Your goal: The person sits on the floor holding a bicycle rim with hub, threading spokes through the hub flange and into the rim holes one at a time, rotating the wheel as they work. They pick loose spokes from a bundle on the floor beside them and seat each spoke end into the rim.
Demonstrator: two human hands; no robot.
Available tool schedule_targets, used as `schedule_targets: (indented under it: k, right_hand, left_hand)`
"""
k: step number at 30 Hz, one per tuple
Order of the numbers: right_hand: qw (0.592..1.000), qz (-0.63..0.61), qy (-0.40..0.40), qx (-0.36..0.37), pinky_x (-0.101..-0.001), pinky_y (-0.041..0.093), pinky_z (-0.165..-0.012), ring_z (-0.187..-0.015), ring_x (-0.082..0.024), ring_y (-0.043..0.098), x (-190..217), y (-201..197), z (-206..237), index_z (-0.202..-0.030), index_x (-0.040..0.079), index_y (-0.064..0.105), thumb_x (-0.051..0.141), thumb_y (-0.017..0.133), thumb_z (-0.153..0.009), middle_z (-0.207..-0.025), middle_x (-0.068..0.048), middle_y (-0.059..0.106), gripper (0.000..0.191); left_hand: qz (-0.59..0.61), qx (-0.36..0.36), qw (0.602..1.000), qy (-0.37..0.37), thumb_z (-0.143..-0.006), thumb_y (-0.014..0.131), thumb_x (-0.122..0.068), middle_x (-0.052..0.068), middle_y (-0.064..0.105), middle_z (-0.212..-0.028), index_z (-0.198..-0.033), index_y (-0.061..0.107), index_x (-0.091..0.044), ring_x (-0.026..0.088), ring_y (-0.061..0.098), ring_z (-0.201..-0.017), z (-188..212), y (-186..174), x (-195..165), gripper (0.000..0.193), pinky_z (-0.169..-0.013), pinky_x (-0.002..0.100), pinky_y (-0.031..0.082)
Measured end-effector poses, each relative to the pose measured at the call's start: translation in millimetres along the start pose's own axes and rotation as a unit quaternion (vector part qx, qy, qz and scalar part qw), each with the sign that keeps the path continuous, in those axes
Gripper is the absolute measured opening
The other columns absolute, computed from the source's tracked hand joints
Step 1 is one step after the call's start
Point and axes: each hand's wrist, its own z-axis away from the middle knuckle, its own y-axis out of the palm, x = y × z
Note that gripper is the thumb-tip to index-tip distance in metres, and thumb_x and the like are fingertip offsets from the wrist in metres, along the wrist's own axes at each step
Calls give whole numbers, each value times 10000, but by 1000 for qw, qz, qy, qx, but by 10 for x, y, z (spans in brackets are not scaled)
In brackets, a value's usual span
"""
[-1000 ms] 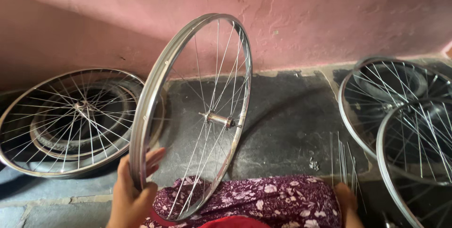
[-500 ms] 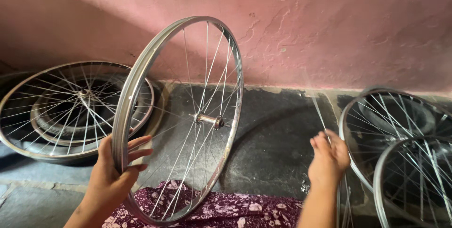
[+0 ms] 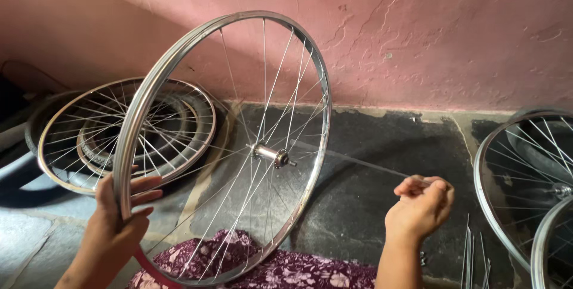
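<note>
A silver bicycle wheel rim (image 3: 179,65) with thin spokes stands upright in front of me, its hub (image 3: 271,155) in the middle. My left hand (image 3: 116,226) grips the rim's lower left edge. My right hand (image 3: 421,205), out to the right of the wheel, pinches one end of a thin loose spoke (image 3: 358,162) that runs leftward to the hub. The wheel's bottom rests against my lap, which is covered in maroon flowered cloth (image 3: 286,268).
Another spoked wheel (image 3: 62,122) lies flat at the left on a rubber tyre. Two more wheels (image 3: 519,190) lie at the right edge. A bundle of loose spokes (image 3: 474,253) lies by them. A pink plaster wall (image 3: 418,32) rises behind the dark stone floor (image 3: 370,205).
My right hand has come up from the spoke bundle with one spoke and brought its far end to the hub. The view has shifted slightly; my left hand keeps its hold on the rim.
</note>
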Motion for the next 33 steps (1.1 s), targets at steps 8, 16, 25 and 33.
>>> schedule_targets:
  k: [8, 16, 25, 33]
  right_hand:
    - [998, 31, 45, 19, -288, 473, -580, -615, -167, 560, -119, 40, -12, -1036, 78, 523, 257, 479, -1140, -792, -78, 601, 212]
    - [994, 88, 41, 45, -284, 509, -593, -629, -135, 578, -127, 155, 119, -1029, 71, 528, 219, 451, -1136, -824, -75, 643, 198]
    - [996, 56, 9, 67, -291, 518, -611, -648, -146, 595, -140, 150, 162, -1080, 75, 506, 262, 453, -1158, -859, -88, 653, 209]
    - [995, 62, 15, 83, -298, 533, -623, -690, -149, 619, -200, 168, 246, -1084, 77, 507, 248, 438, -1162, -882, -90, 655, 200]
  left_hand:
    - [-16, -9, 1000, 16, -767, 466, 139, 153, 593, -1384, -1439, 242, -168, 293, 629, -1274, -68, 59, -163, 773, -1011, 419, 537]
    - [-34, -14, 999, -18, -798, 447, 128, 161, 564, -1395, -1433, 209, -168, 309, 601, -1294, -36, -6, -154, 740, -1024, 428, 532]
    - [-9, -32, 999, 41, -777, 411, 151, 190, 554, -1403, -1446, 227, -121, 328, 610, -1282, -64, -79, 42, 745, -1040, 433, 512]
    - [-29, -30, 999, 21, -758, 405, 159, 176, 563, -1395, -1449, 211, -142, 310, 611, -1278, -16, -80, 32, 779, -1043, 431, 517]
